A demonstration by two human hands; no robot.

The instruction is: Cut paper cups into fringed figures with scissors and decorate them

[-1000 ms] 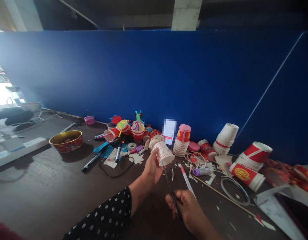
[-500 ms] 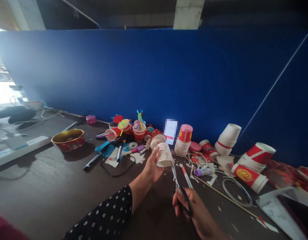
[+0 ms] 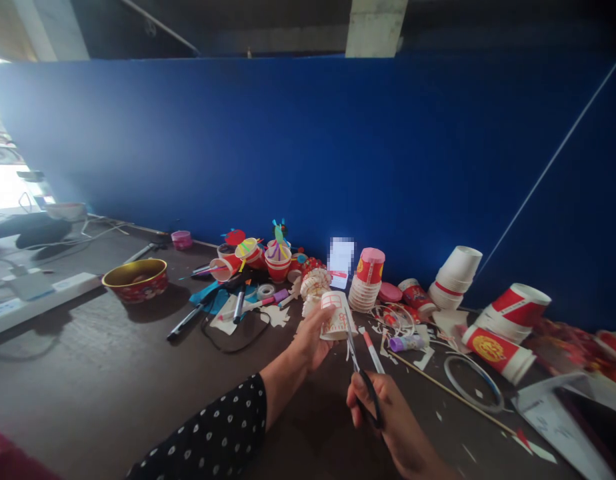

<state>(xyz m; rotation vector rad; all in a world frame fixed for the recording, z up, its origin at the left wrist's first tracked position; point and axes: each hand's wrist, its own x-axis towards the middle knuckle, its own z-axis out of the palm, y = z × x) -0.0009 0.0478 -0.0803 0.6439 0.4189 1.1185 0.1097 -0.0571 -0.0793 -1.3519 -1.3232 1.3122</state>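
Note:
My left hand (image 3: 311,341) is closed round a white paper cup (image 3: 334,319) that bears red drawn lines, among them a square divided like a window. In my right hand (image 3: 375,407) is a pair of scissors (image 3: 367,393) with black handles, my fingers closed round them. The blades point up and lie against the right side of the cup. Whether they are fully closed is too small to tell. Just behind the cup stands a cream, ruffled paper object (image 3: 315,283).
Stacked paper cups (image 3: 365,293) stand behind the hands, with more stacks at the right. A red and gold bowl (image 3: 137,283) and a power strip (image 3: 48,300) are at the left. Markers, scraps and a thin stick (image 3: 453,395) lie about. A blue panel (image 3: 288,147) rises behind.
My left hand has shifted slightly right and down with the cup, which has turned a little. The scissor blades now reach higher along its side.

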